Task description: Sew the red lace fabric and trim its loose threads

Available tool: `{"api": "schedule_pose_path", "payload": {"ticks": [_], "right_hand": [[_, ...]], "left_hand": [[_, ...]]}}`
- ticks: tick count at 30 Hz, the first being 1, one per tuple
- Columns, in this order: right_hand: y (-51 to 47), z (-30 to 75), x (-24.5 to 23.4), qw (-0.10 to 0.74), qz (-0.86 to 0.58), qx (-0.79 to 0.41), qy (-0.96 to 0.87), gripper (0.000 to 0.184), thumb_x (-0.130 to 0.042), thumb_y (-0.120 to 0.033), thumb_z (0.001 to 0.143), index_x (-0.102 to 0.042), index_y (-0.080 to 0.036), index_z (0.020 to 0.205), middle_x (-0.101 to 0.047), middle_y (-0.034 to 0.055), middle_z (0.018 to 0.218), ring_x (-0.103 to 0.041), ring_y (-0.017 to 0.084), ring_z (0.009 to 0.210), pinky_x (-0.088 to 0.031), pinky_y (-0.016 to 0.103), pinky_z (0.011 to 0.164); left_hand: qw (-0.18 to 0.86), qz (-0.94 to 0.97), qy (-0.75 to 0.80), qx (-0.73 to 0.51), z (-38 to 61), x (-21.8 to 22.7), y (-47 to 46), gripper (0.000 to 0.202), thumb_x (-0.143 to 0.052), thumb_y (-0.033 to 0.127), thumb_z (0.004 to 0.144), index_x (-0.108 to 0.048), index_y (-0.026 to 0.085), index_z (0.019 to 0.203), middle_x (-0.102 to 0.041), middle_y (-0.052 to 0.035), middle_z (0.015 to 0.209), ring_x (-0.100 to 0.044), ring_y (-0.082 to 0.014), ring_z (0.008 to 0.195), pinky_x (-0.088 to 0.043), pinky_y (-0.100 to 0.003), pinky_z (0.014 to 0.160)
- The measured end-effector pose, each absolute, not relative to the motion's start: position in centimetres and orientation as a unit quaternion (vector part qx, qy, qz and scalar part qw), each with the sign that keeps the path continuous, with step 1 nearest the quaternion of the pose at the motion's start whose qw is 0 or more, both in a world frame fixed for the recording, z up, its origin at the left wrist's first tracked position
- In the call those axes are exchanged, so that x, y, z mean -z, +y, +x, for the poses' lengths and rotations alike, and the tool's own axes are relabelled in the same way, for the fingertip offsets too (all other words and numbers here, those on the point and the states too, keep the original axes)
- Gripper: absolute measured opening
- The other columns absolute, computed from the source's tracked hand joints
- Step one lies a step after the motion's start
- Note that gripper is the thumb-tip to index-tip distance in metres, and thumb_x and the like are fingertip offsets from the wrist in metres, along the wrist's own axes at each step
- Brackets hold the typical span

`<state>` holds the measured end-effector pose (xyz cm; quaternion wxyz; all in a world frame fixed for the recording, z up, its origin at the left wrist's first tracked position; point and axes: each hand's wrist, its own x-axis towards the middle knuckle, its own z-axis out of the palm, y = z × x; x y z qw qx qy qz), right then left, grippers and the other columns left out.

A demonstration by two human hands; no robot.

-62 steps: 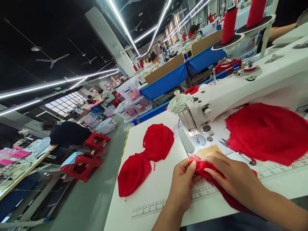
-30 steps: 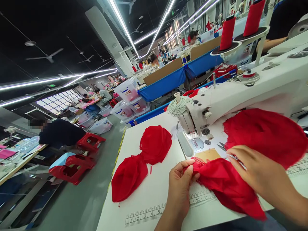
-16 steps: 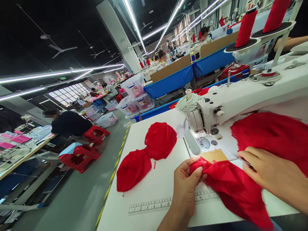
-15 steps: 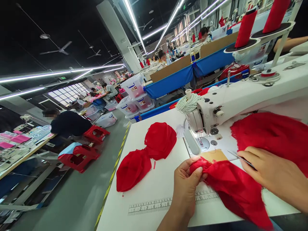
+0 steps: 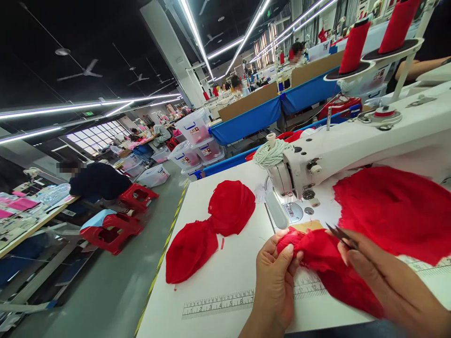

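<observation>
My left hand [image 5: 275, 277] pinches one end of a piece of red fabric [image 5: 326, 253] between thumb and fingers, in front of the sewing machine. The rest of the cloth hangs to the right and down toward the table's front edge. In my right hand [image 5: 377, 270] is a pair of thread snips [image 5: 341, 235], its dark blades pointing left, just above the cloth. My fingers curl round the snips, hiding most of their body. Two red cup-shaped fabric pieces [image 5: 230, 206] lie joined on the white table at the left.
The white sewing machine [image 5: 338, 145] stands behind my hands, with greenish cord [image 5: 271, 154] on its head. More red fabric [image 5: 394, 211] is heaped at right. A ruler scale [image 5: 218, 304] runs along the table [image 5: 200, 293]. Thread cones [image 5: 355, 47] stand at upper right.
My right hand with the snips has shifted left and tilted, bringing the blades nearer the held cloth. My left hand keeps its pinch. The view has shifted slightly.
</observation>
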<state>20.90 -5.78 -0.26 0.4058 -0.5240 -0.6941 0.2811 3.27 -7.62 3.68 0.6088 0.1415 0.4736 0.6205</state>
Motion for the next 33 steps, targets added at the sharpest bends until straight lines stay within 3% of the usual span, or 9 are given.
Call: {"api": "schedule_pose_path", "payload": {"ticks": [2, 3, 7, 11, 18, 33], "right_hand": [[-5.9, 19.5, -0.5, 0.399, -0.485, -0.27, -0.73, 0.036, -0.036, -0.046, 0.099, -0.061, -0.027, 0.117, -0.071, 0.0049, 0.11, -0.068, 0.023, 0.103, -0.059, 0.032, 0.082], [-5.8, 19.0, -0.7, 0.403, -0.469, -0.242, -0.748, 0.035, -0.035, -0.044, 0.1, -0.061, -0.027, 0.117, -0.071, 0.0048, 0.11, -0.068, 0.021, 0.101, -0.059, 0.03, 0.079], [-5.1, 18.1, -0.8, 0.436, -0.437, -0.03, -0.786, 0.037, -0.032, -0.038, 0.102, -0.064, -0.018, 0.103, -0.072, 0.0068, 0.086, -0.071, 0.021, 0.074, -0.057, 0.027, 0.056], [-4.9, 17.8, -0.6, 0.43, -0.431, 0.09, -0.788, 0.043, -0.029, -0.033, 0.104, -0.064, -0.012, 0.095, -0.067, 0.006, 0.074, -0.066, 0.019, 0.063, -0.051, 0.028, 0.054], [-5.4, 17.7, -0.1, 0.412, -0.421, 0.114, -0.8, 0.043, -0.03, -0.034, 0.104, -0.065, -0.009, 0.099, -0.066, 0.0062, 0.076, -0.061, 0.019, 0.068, -0.044, 0.028, 0.058], [-5.6, 17.2, 0.3, 0.41, -0.44, 0.113, -0.791, 0.038, -0.035, -0.032, 0.103, -0.064, -0.008, 0.107, -0.067, 0.0089, 0.083, -0.063, 0.022, 0.078, -0.045, 0.031, 0.066]], "left_hand": [[0.609, 0.149, 0.471, -0.621, 3.6, -3.8, -7.7, 0.03, -0.079, 0.018, 0.068, -0.072, 0.015, 0.097, -0.073, -0.0086, 0.101, -0.067, -0.0117, 0.08, -0.055, -0.02, 0.077], [0.61, 0.153, 0.469, -0.621, 3.7, -3.8, -7.8, 0.029, -0.079, 0.018, 0.069, -0.072, 0.015, 0.097, -0.073, -0.0086, 0.1, -0.068, -0.0117, 0.08, -0.055, -0.02, 0.077], [0.607, 0.157, 0.465, -0.625, 3.9, -4.0, -8.0, 0.026, -0.078, 0.018, 0.07, -0.073, 0.015, 0.095, -0.073, -0.0085, 0.101, -0.067, -0.011, 0.081, -0.055, -0.02, 0.078], [0.604, 0.152, 0.46, -0.633, 3.9, -3.9, -8.1, 0.024, -0.078, 0.019, 0.07, -0.073, 0.015, 0.093, -0.074, -0.0086, 0.099, -0.068, -0.0122, 0.082, -0.055, -0.022, 0.08], [0.604, 0.157, 0.457, -0.634, 4.2, -4.0, -8.4, 0.027, -0.076, 0.018, 0.072, -0.072, 0.015, 0.098, -0.073, -0.0109, 0.104, -0.069, -0.0152, 0.09, -0.054, -0.025, 0.085], [0.58, 0.153, 0.485, -0.637, 5.0, -4.2, -8.4, 0.028, -0.081, 0.023, 0.064, -0.073, 0.016, 0.09, -0.074, -0.0072, 0.094, -0.069, -0.0161, 0.085, -0.055, -0.025, 0.081]]}}
